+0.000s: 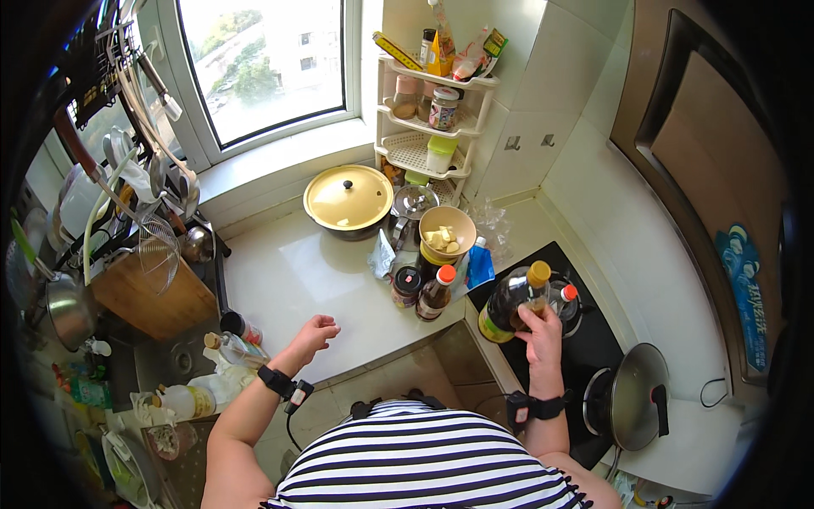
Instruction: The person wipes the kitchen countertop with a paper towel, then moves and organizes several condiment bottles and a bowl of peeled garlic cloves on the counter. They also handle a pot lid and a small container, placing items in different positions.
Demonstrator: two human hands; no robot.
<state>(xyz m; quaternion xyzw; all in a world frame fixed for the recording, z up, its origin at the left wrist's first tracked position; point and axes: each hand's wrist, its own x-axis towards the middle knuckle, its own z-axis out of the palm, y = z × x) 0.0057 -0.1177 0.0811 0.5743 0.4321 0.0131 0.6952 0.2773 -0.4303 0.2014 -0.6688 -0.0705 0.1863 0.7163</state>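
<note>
My right hand (540, 331) grips a large dark sauce bottle (507, 304) with a yellow cap and a yellow-green label. It is tilted over the near left part of the black gas hob (591, 356). Just behind my fingers shows a second, clear bottle (562, 295) with a red cap. My left hand (313, 340) hovers over the white countertop (280, 286) with loosely curled fingers and nothing in them. Between the hands stand a red-capped sauce bottle (435, 298), a dark-lidded jar (406, 287) and a bowl of pale chopped pieces (447, 232), raised on a container.
A yellow-lidded pot (348, 198) sits by the window. Behind the bowl rises a tiered plastic rack (427, 121). A wok (639, 397) rests on the hob's right burner. To the left are a sink (181, 356), a wooden cutting board (156, 292) and hanging utensils (159, 245).
</note>
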